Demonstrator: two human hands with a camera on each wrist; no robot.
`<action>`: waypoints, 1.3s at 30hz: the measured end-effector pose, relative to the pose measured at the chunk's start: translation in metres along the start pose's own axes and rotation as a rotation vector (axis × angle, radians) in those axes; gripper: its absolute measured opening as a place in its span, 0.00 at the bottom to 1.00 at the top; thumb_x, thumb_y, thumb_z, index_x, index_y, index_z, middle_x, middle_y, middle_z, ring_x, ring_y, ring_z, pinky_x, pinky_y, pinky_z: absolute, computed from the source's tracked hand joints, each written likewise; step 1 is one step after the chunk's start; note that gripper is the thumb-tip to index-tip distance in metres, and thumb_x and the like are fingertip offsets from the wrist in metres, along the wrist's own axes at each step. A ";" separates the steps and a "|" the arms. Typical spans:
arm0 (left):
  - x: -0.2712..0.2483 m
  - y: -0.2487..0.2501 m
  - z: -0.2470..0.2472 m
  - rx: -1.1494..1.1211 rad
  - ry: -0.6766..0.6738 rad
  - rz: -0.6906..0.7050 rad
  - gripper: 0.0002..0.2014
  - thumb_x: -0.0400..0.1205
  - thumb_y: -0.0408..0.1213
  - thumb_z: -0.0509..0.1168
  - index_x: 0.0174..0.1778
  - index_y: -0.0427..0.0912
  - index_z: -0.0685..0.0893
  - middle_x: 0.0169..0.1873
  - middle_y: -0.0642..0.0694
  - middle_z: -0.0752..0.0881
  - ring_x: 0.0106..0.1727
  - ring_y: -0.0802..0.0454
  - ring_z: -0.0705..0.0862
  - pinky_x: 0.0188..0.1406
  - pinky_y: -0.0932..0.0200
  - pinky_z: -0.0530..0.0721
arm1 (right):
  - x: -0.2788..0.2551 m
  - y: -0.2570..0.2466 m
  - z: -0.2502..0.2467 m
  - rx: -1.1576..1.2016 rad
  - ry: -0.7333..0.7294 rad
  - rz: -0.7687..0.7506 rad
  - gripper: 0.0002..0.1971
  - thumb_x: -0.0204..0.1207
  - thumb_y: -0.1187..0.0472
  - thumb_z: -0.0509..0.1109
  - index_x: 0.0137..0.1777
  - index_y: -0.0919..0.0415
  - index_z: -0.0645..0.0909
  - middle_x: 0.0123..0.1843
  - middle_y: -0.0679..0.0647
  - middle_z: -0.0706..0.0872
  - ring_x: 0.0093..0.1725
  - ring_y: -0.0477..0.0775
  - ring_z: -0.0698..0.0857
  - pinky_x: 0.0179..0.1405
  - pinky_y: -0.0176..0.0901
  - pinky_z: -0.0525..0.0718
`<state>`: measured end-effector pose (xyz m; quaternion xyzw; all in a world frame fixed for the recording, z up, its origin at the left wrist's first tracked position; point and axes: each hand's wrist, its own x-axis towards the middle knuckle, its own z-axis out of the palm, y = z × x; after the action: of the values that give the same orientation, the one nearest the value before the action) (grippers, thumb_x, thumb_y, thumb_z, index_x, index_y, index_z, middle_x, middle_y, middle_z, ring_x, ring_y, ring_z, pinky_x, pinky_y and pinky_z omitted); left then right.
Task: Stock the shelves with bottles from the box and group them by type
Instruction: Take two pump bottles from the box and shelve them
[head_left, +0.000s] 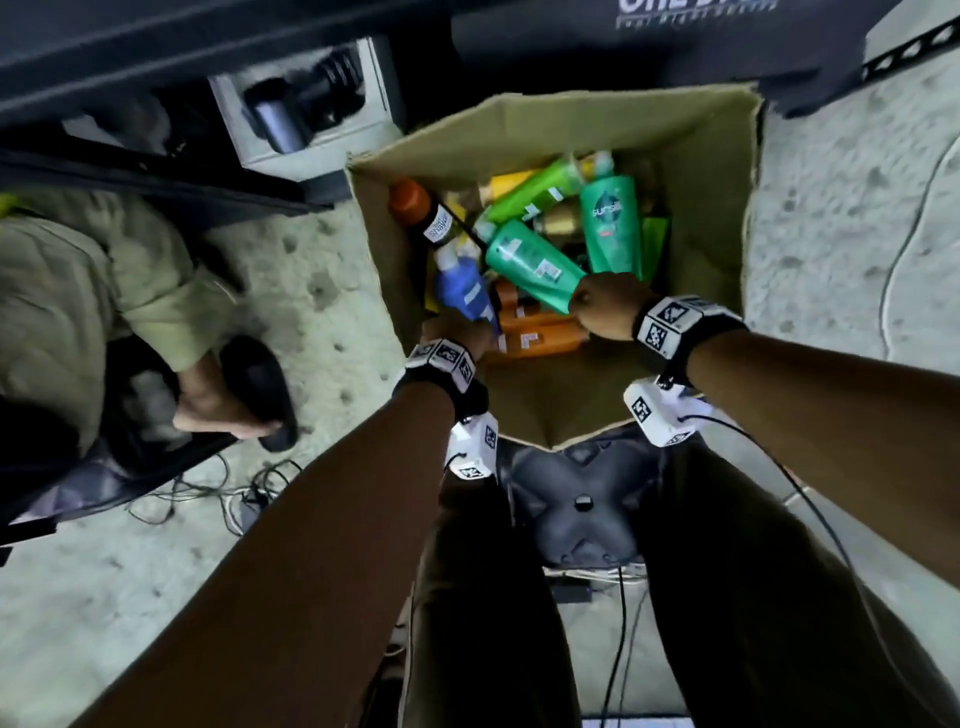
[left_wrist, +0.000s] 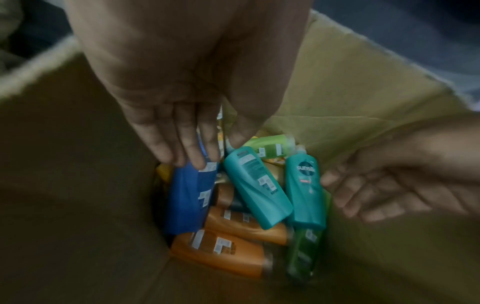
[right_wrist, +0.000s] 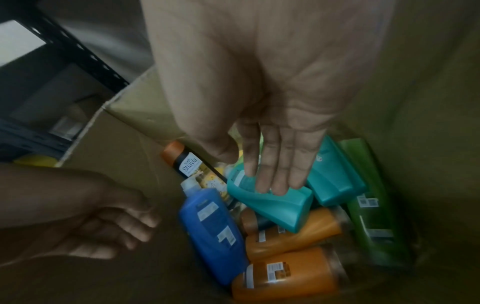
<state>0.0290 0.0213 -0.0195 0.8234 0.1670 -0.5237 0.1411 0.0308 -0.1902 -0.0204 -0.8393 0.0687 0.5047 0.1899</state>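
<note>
Both hands are reached down into an open cardboard box (head_left: 691, 171) set on the speckled floor (head_left: 322, 353). The left hand (left_wrist: 182, 115) is held nearly flat, its fingers (left_wrist: 192, 148) straight and laid together against the upper end of a blue bottle (left_wrist: 187, 197); the thumb is seen at the other side of the bottle's top, but whether a grip is closed round it cannot be told. The right hand (right_wrist: 272, 127) is likewise extended, its straight fingertips (right_wrist: 275, 181) pressed on the base end of a teal bottle (right_wrist: 272, 203), with the thumb brought in beside it; nothing is lifted clear.

Inside the box a loose pile of bottles is seen. Two teal bottles are counted, the touched one lying slantwise and a second (head_left: 610, 223), marked "sunsilk", lying beside it. One blue bottle is present. Two or three orange bottles (right_wrist: 288, 273) are laid side by side at the near wall. Two green bottles are made out, a light one (head_left: 535, 192) further back and a darker one (right_wrist: 374, 222) along the right wall. One dark bottle with an orange cap (head_left: 421, 208) is propped in the far left corner.

The bottles are of smooth, glossy plastic, flattened and waisted, with white barcode stickers. The box walls are matte and creased.
</note>
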 end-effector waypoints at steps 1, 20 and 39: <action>0.014 0.000 0.001 -0.052 0.019 -0.044 0.22 0.87 0.47 0.61 0.72 0.38 0.82 0.73 0.35 0.81 0.74 0.36 0.79 0.68 0.51 0.77 | 0.015 0.001 0.003 -0.006 0.041 -0.003 0.19 0.86 0.54 0.61 0.65 0.66 0.84 0.68 0.69 0.84 0.65 0.69 0.84 0.56 0.48 0.80; 0.148 -0.025 0.073 -0.520 0.039 -0.126 0.24 0.86 0.45 0.68 0.78 0.42 0.77 0.77 0.42 0.77 0.71 0.45 0.78 0.57 0.61 0.74 | 0.173 0.018 0.062 0.325 0.131 -0.061 0.44 0.78 0.39 0.73 0.87 0.55 0.59 0.83 0.60 0.70 0.80 0.63 0.72 0.79 0.56 0.71; 0.102 0.003 0.073 -0.723 0.305 -0.038 0.43 0.71 0.36 0.83 0.78 0.32 0.66 0.71 0.35 0.82 0.68 0.39 0.84 0.64 0.49 0.83 | 0.132 0.055 0.073 0.274 0.102 0.085 0.49 0.52 0.40 0.89 0.67 0.58 0.66 0.65 0.57 0.79 0.66 0.63 0.81 0.58 0.50 0.81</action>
<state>0.0113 0.0023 -0.1421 0.7858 0.3751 -0.3052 0.3856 0.0176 -0.2026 -0.1798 -0.8264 0.1819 0.4549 0.2775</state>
